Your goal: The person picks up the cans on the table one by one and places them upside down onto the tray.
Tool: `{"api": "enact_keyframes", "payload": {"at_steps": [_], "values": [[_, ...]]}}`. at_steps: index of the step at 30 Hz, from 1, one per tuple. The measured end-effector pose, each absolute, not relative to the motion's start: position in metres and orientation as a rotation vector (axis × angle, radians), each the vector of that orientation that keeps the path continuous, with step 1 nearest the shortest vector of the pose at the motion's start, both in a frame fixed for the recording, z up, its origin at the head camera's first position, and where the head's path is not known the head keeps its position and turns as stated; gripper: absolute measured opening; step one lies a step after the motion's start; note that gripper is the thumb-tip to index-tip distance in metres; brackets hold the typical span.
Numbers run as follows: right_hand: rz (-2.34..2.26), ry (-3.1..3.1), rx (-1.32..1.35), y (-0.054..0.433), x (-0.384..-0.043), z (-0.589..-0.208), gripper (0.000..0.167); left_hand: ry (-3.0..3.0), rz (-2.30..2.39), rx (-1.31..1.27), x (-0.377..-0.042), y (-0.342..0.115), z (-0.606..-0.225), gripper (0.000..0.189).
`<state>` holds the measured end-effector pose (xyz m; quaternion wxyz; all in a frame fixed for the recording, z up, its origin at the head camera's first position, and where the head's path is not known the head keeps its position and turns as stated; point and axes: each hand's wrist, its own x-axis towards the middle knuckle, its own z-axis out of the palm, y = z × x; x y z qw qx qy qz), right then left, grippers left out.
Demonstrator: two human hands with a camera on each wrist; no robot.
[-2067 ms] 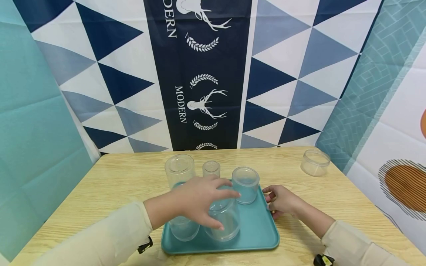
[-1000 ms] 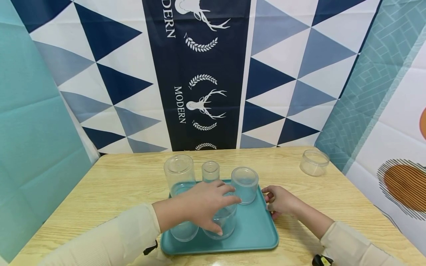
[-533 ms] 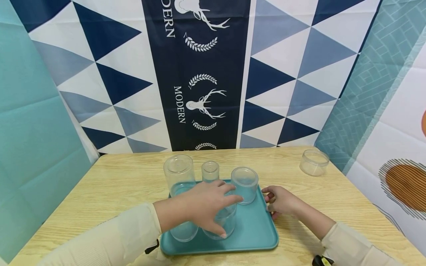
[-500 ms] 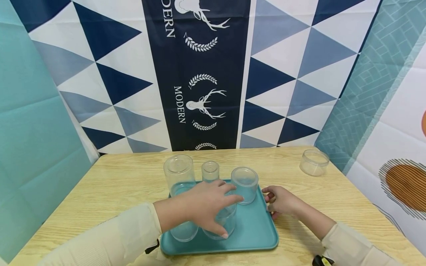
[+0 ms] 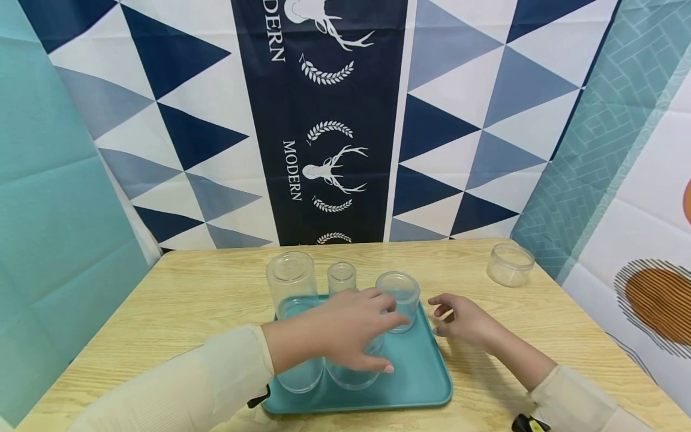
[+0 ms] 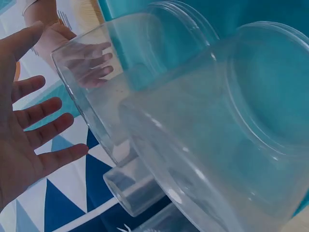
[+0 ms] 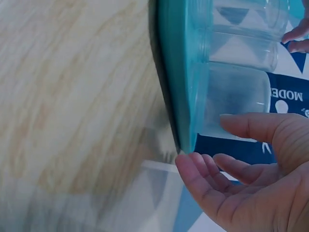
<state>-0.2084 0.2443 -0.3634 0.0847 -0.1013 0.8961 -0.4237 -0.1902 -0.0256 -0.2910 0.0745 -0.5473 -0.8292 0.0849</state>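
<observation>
A teal tray (image 5: 415, 372) bears several clear plastic jars. Toward its rear stand a tall jar (image 5: 291, 273), a small narrow jar (image 5: 342, 276) and a short wide jar (image 5: 397, 291). Two more, a front left jar (image 5: 299, 378) and a front middle jar (image 5: 353, 377), are partly hidden under my left hand (image 5: 351, 333). That hand hovers with spread fingers; the left wrist view shows its fingers (image 6: 48, 123) apart from the jars. My right hand (image 5: 468, 321) is beside the tray's right edge, fingers loosely bent and holding nothing; in the right wrist view its fingertips are near the tray corner.
Another clear short jar (image 5: 510, 265) stands on the wooden table (image 5: 216, 288) at the far right, near the back corner. A patterned cloth wall (image 5: 324, 120) closes off the back, with more cloth at both sides.
My left hand has shifted right over the jars, away from the front middle one. My right hand has let go of the tray's right edge and drawn slightly away.
</observation>
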Motion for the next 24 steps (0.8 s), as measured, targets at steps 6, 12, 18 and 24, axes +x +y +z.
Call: {"api": "enact_keyframes", "payload": {"at_steps": [6, 12, 18, 24], "values": [[-1.090, 2.844, -0.409, 0.249, -0.204, -0.356, 0.049, -2.448, 0.280, -1.621, -0.189, -0.013, -0.286, 0.057], [-0.886, 3.006, -0.590, 0.257, -0.203, -0.349, 0.049, -2.424, 0.348, -1.607, -0.189, 0.002, -0.285, 0.052], [-0.690, 3.173, -0.750, 0.268, -0.203, -0.346, 0.046, -2.397, 0.364, -1.627, -0.192, 0.017, -0.284, 0.049], [-0.549, 3.354, -0.994, 0.282, -0.207, -0.345, 0.040, -2.370, 0.393, -1.645, -0.194, 0.034, -0.279, 0.045]]}}
